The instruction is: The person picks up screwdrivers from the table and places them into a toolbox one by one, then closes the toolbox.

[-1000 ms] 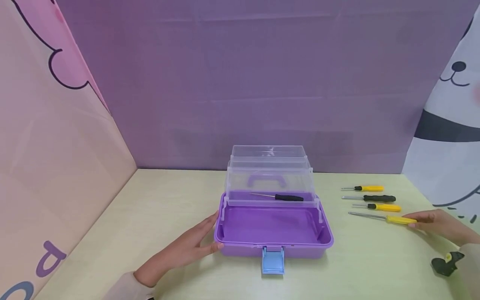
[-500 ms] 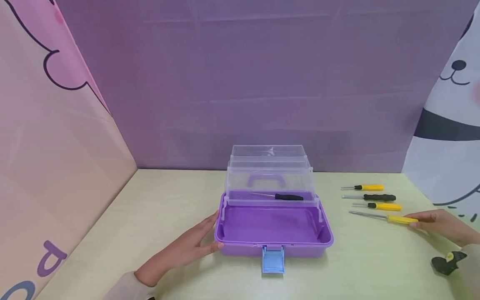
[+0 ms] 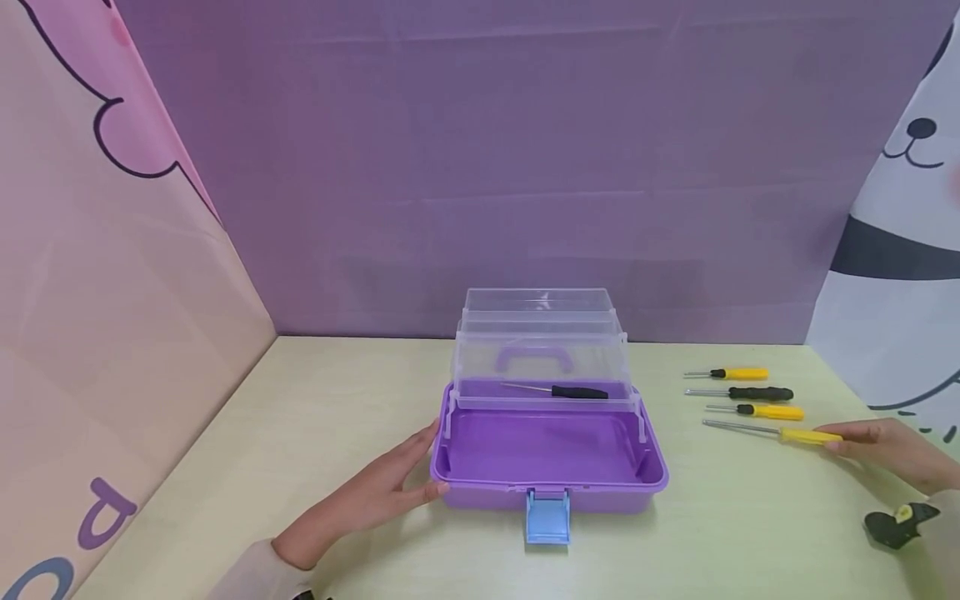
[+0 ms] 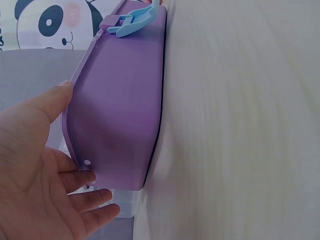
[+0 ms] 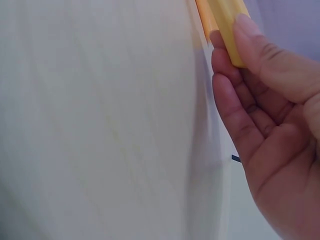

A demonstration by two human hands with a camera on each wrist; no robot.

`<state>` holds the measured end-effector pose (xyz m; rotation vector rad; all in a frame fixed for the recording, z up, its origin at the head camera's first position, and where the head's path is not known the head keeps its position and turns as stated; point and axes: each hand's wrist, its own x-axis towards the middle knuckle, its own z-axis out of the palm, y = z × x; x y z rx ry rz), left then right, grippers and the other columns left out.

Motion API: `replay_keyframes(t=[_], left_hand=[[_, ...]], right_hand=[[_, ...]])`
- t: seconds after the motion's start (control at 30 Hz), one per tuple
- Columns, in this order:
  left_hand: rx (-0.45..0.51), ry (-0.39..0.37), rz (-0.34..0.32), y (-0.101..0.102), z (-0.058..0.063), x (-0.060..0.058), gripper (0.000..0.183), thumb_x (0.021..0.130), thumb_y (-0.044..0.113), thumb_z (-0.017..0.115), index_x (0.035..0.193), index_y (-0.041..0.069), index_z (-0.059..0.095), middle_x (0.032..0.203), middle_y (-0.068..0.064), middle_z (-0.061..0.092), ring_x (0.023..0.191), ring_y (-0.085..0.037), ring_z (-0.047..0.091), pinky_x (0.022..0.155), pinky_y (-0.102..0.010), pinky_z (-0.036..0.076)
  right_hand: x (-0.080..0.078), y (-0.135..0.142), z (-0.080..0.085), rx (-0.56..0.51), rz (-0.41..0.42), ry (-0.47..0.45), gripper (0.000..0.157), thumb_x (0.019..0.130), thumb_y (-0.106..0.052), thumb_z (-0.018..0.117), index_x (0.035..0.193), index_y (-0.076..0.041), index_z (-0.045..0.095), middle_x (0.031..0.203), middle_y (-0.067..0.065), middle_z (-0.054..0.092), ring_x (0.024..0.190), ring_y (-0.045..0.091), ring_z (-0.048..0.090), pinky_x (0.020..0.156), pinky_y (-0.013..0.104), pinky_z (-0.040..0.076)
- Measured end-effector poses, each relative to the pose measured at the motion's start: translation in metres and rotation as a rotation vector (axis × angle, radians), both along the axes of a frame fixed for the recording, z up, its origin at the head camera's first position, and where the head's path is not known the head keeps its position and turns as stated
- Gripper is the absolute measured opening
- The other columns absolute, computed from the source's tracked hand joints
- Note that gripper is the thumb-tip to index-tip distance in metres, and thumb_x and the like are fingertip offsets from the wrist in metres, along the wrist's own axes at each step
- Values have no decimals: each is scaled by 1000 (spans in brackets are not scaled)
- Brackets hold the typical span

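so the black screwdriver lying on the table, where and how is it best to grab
Probably by the thick handle of the black screwdriver, pinched front to back, coming from the right and slightly above. The handle points right, the thin shaft left, and yellow screwdrivers lie in front and behind, so room may be tight.

Purple box (image 3: 547, 498); light-blue latch (image 3: 547, 518); yellow screwdriver handle (image 3: 810, 436); plain purple backdrop (image 3: 450, 167); black-and-white panda-patterned panel (image 3: 885, 325); pale, faintly streaked table (image 4: 240, 120).
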<state>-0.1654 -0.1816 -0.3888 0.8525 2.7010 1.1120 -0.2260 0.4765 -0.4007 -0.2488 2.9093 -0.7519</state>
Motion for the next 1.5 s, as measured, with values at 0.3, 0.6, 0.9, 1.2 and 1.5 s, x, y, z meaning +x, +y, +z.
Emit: replay_keyframes(t=[0.3,0.6,0.9,1.2,1.5], left_hand=[[-2,-1,2,0,0,-1,79,92,40,58,153,15,13,156,-6,16,140,-35,22,107,-57,28],[-14,0,4,0,0,-2,79,93,40,58,152,14,13,156,-8,17,139,-37,22,107,-57,27],[-5,2,4,0,0,-1,79,92,41,58,153,15,13,156,-6,17,140,-35,22,107,-57,28],[-14,1,12,0,-2,-2,79,92,42,58,152,16,14,156,-6,18,140,-34,23,107,-56,28],[-14,8,4,0,-2,-2,79,92,41,58,152,15,13,156,-6,16,139,-36,22,107,-57,28]], right_hand=[[1,3,-1,-46,4,19,41,90,-22,64,114,11,62,95,-12,67,86,-20,40,66,15,39],[0,-2,3,-83,-41,5,46,92,-26,62,118,12,58,104,0,66,84,-24,35,80,37,48],[-1,-7,7,-69,-51,54,45,93,-29,61,119,7,60,111,15,66,86,-26,33,80,45,45],[-2,-12,9,-108,-56,88,47,94,-32,58,122,5,59,115,8,64,90,-26,32,83,50,43],[-5,-26,13,-117,-97,48,59,97,-38,51,130,11,47,131,39,43,117,55,36,83,65,36]])
